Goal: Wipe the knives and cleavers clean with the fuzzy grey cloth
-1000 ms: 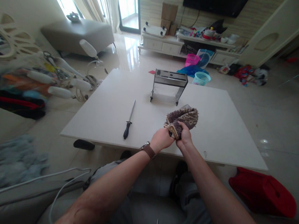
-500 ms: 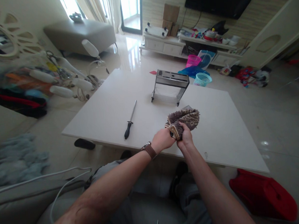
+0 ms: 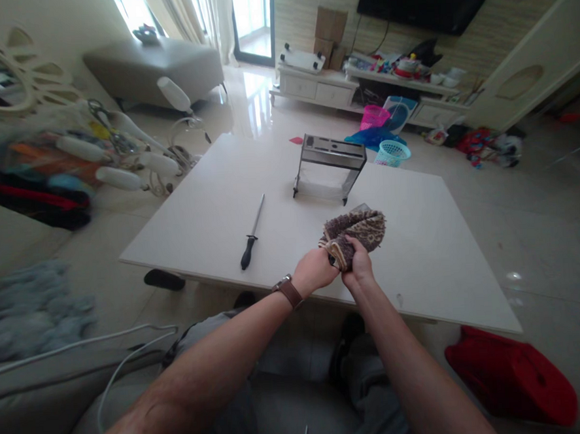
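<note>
The right hand has its grip clamped on a patterned towel; the left hand grips a mostly hidden black object.

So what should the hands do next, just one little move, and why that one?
I'd probably slide the right hand and the patterned towel slowly away from the left hand. The towel is folded around something: a dark end shows by the left hand, and a flat grey end pokes out beyond. It might be sharp, so slow seems best.
</note>
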A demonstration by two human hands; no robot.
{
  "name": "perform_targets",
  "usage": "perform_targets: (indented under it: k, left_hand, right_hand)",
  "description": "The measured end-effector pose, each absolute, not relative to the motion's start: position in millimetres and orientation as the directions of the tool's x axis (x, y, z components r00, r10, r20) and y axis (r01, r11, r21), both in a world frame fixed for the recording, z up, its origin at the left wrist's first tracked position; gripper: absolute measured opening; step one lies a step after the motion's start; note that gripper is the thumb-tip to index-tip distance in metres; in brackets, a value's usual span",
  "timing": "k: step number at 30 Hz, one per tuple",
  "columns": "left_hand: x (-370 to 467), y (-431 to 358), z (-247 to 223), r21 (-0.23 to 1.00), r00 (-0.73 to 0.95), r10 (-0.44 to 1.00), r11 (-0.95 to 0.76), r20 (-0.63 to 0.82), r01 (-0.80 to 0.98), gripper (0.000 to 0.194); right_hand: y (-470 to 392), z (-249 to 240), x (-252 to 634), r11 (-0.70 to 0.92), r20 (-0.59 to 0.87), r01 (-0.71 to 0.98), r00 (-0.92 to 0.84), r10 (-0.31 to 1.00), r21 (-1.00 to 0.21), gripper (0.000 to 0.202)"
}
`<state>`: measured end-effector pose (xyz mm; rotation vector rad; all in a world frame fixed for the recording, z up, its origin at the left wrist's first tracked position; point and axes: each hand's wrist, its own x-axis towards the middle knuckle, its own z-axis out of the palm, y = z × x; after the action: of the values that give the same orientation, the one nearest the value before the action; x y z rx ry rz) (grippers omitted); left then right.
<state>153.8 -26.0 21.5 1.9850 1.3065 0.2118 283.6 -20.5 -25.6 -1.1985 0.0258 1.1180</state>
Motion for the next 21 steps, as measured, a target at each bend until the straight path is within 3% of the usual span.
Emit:
perform_targets:
  k: [21]
  left_hand:
    - [154.9, -27.1, 20.9, 0.644, 0.468, 0.844, -0.208, -0.262, 0.736, 0.031]
  right_hand:
    - [-21.2, -29.2, 285.5, -0.064, -0.549, -0.701, 0.495, 0.673, -0.71, 0.023]
